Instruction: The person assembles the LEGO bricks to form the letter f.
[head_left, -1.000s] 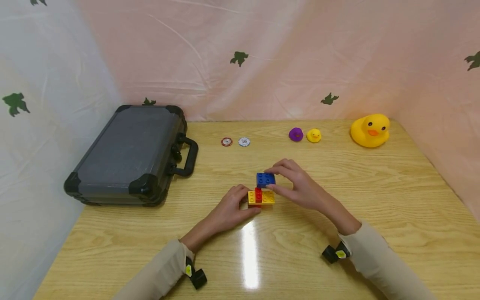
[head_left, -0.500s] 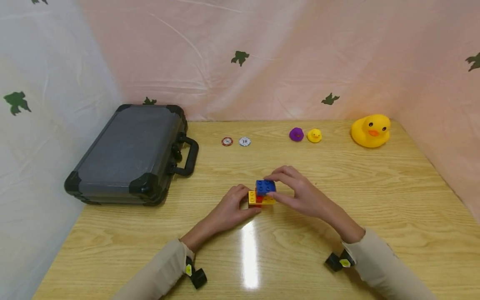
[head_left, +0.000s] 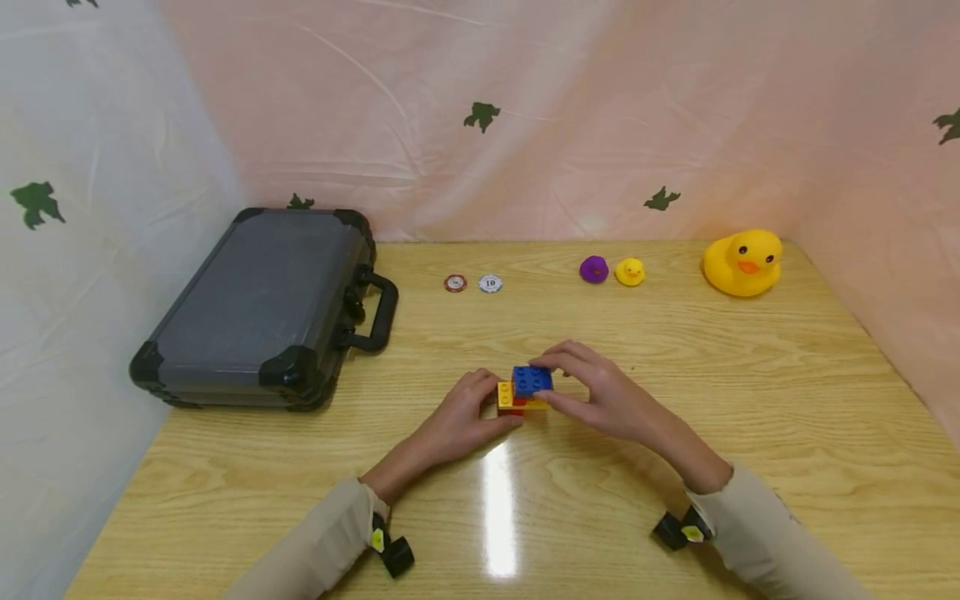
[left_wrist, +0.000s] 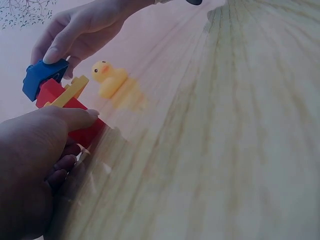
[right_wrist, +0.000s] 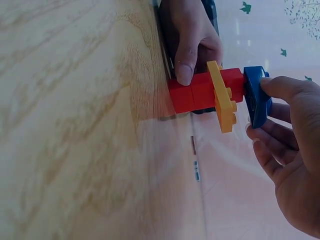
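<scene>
A small stack of toy building bricks stands on the wooden table between the hands. Its lower red bricks [right_wrist: 192, 97] carry a thin yellow plate [right_wrist: 223, 100], and an upper red brick [right_wrist: 233, 82] rises from that plate. My left hand [head_left: 461, 421] grips the lower red part between thumb and fingers. From the right, my right hand [head_left: 611, 392] pinches a blue brick [head_left: 531, 381] by its sides. The blue brick sits tilted at the top of the upper red brick in the right wrist view, one end right at its studs.
A grey case [head_left: 251, 304] with black corners and a handle lies at the left. Behind the stack are a red-rimmed chip [head_left: 455, 283] and a white chip [head_left: 491, 284]. Farther right stand a purple duck [head_left: 594, 269], a small yellow duck [head_left: 630, 272] and a big yellow duck [head_left: 742, 263].
My right hand has brought the blue brick toward me and down, from behind the stack to over the upper red brick. My left hand has stayed in place on the stack.
</scene>
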